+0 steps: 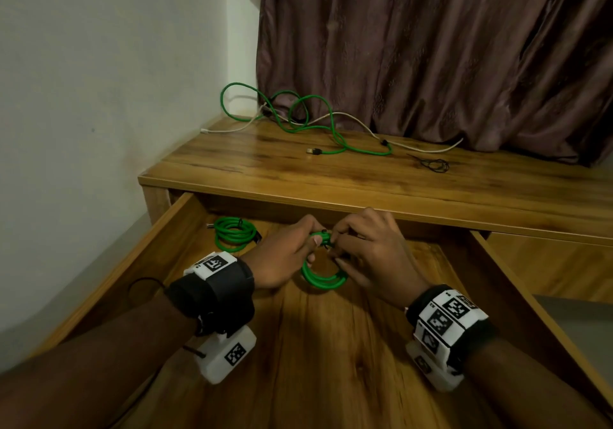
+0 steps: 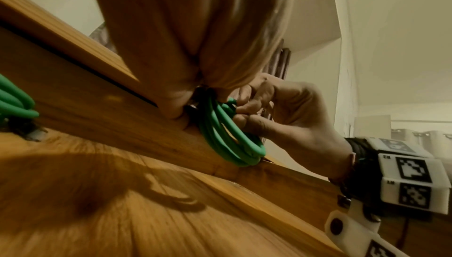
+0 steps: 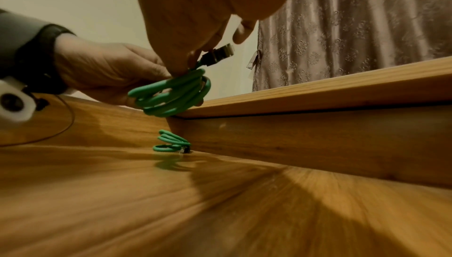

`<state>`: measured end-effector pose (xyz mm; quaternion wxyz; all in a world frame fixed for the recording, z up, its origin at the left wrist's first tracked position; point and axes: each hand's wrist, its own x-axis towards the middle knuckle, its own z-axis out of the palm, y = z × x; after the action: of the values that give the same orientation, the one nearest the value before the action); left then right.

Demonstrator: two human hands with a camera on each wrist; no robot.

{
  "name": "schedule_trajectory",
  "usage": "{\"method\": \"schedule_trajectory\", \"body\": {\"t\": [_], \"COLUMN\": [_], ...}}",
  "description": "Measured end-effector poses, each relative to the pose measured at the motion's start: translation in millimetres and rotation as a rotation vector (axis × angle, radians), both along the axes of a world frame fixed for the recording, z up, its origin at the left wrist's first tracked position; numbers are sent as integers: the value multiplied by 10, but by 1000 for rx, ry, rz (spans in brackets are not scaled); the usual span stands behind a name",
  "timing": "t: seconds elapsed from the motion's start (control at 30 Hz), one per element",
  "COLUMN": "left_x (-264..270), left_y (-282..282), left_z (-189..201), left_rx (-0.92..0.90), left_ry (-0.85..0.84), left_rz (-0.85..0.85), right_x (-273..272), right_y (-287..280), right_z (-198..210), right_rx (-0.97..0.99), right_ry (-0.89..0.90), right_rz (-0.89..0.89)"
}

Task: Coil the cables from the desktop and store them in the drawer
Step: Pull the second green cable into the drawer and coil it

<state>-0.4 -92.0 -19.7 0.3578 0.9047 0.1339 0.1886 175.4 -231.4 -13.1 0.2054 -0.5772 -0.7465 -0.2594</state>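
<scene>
A green cable coil (image 1: pixel 323 277) hangs just above the floor of the open wooden drawer (image 1: pixel 185 229). My left hand (image 1: pixel 288 256) grips its top from the left. My right hand (image 1: pixel 368 246) pinches the cable's end at the same spot, and the metal plug (image 3: pixel 221 52) sticks out by its fingers. The coil (image 2: pixel 229 135) (image 3: pixel 173 97) shows in both wrist views. A second green coil (image 1: pixel 234 233) (image 3: pixel 172 142) lies in the drawer's back left corner. On the desktop (image 1: pixel 331 176) lie a loose green cable (image 1: pixel 308 120) and a white cable (image 1: pixel 358 123), tangled together.
A small black wire (image 1: pixel 434 165) lies on the desktop to the right. A brown curtain (image 1: pixel 431 53) hangs behind the desk and a white wall (image 1: pixel 99 80) stands on the left. The drawer's right wall (image 1: pixel 530 292) runs beside my right wrist.
</scene>
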Motion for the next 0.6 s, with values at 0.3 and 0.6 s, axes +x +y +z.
{"method": "schedule_trajectory", "body": {"t": [0.3, 0.6], "left_x": [36, 80], "left_y": [-27, -132], "left_z": [8, 7], "left_rx": [-74, -192], "left_ry": [-192, -373], "left_rz": [58, 67], "right_x": [-20, -134], "right_y": [16, -9], "right_z": [-5, 64], "right_rx": [115, 312], "right_ry": [451, 666], "right_rz": [57, 10]}}
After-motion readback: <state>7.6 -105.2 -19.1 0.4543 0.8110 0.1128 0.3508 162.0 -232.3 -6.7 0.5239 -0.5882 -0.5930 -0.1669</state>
